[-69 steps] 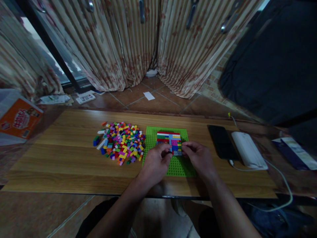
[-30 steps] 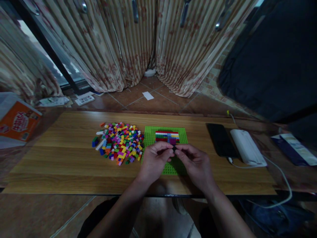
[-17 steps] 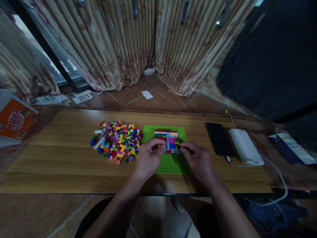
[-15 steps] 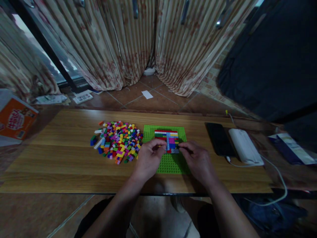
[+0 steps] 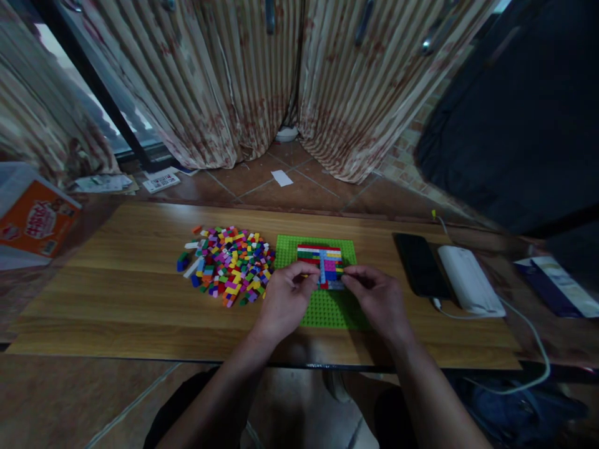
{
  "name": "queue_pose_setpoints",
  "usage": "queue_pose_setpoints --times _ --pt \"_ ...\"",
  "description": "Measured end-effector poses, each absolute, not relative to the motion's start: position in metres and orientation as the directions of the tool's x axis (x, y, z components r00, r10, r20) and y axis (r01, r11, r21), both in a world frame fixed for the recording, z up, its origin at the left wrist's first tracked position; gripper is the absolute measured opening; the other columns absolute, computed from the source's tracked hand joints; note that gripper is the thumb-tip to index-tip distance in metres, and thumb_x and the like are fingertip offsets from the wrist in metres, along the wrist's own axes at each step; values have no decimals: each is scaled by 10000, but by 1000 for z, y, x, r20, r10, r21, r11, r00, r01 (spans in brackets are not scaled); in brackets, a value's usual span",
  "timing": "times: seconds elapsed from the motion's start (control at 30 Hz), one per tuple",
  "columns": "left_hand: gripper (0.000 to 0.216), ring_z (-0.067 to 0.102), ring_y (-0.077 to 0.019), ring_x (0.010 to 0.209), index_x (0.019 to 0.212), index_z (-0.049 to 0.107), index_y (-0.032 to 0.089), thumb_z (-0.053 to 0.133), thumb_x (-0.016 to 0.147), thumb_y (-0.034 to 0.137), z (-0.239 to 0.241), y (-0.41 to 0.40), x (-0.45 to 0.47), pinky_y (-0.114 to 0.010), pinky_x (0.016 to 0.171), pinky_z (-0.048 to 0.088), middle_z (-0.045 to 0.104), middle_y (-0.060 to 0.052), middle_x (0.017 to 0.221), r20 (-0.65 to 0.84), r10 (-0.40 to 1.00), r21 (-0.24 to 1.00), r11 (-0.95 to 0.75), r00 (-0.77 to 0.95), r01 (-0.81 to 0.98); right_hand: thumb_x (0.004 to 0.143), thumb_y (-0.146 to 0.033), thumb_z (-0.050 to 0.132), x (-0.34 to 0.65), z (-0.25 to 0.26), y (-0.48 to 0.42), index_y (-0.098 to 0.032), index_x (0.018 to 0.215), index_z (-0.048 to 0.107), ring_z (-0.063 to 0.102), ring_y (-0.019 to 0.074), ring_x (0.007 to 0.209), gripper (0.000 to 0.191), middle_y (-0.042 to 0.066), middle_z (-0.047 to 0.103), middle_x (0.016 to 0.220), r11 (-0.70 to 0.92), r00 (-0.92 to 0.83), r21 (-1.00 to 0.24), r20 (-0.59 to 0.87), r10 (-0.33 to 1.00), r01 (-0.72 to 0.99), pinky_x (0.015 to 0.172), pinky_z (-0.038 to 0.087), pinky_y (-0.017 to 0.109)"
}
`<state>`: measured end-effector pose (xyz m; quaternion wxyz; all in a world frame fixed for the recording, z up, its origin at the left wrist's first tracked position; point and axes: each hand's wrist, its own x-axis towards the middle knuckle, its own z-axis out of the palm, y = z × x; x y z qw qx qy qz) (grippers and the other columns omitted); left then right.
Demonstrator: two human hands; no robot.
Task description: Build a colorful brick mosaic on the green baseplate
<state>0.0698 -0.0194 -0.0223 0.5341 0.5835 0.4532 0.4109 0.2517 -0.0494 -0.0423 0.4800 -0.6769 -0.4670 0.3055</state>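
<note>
A green baseplate (image 5: 327, 308) lies on the wooden table (image 5: 116, 305), with a block of coloured bricks (image 5: 322, 259) built on its far half. My left hand (image 5: 285, 299) rests on the plate's left side, fingers curled in a pinch at the block's near left edge; what it pinches is too small to see. My right hand (image 5: 377, 299) sits on the right side, fingers pinched at the block's near right corner. A heap of loose coloured bricks (image 5: 227, 265) lies left of the plate.
A black phone (image 5: 416, 265) and a white power bank (image 5: 463, 280) with a white cable (image 5: 533, 349) lie at the right. An orange box (image 5: 35, 227) stands at far left. Striped curtains (image 5: 262, 75) hang behind, over a tiled floor.
One second ago both hands met in front of the block, above the plate. They have since parted and moved forward to the block's near edge, one at each side.
</note>
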Motion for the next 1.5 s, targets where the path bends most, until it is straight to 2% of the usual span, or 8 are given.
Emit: queue_pose_setpoints --times 0.17,0.43,0.63,0.8,1.0,1.2,1.37,1.5 --pt "126 625 -143 686 820 707 176 594 837 230 -23 -18 67 -251 652 485 690 -9 737 1 971 996 -22 238 87 743 -534 680 251 -38 -45 -168 844 720 619 175 599 382 53 719 741 -197 444 -941 -57 894 276 598 486 311" --pt "112 603 -128 651 805 710 161 618 804 226 -18 -11 53 -227 600 474 691 -9 715 8 989 998 -18 146 63 736 -555 681 247 -41 -42 -183 813 728 636 207 668 383 60 725 752 -220 410 -874 -26 912 434 634 472 326" --pt "142 636 -135 686 840 715 150 610 801 236 -16 1 28 -235 646 502 701 -19 748 36 999 998 -37 28 42 746 -580 664 249 -45 -43 -188 867 731 631 210 659 415 55 721 758 -254 404 -836 -43 914 486 641 455 337" --pt "165 634 -141 680 872 725 153 618 787 245 -14 14 -10 -231 631 489 716 -20 763 50 993 972 -24 -106 232 739 -603 645 250 -47 -43 -186 877 719 636 227 666 445 63 722 761 -257 398 -820 -39 916 512 643 458 351" --pt "210 649 -174 693 911 749 197 625 745 160 -18 14 -36 -272 673 509 746 -35 815 101 992 765 -32 -71 643 767 -616 600 251 -50 -44 -190 893 716 667 265 707 458 84 734 792 -248 373 -783 -23 928 570 653 470 375" --pt "306 667 -196 838 969 753 226 587 752 88 -18 5 -23 -309 802 529 717 -49 964 103 983 594 -182 151 784 793 -622 544 245 -46 -46 -191 918 713 676 268 736 479 88 739 809 -270 401 -752 -8 916 602 667 472 368" --pt "309 650 -198 935 959 746 209 551 774 56 -17 5 -15 -303 881 508 696 -62 1019 99 979 437 -204 178 876 818 -581 523 247 -41 -45 -185 915 727 672 256 716 456 80 733 772 -263 369 -723 -13 930 639 660 475 354" --pt "235 651 -202 925 901 742 201 568 804 76 -18 7 -14 -303 868 508 694 -66 987 127 970 419 -242 207 875 833 -573 533 249 -39 -43 -185 897 728 659 234 657 439 65 717 719 -247 368 -755 -8 930 607 626 470 338"
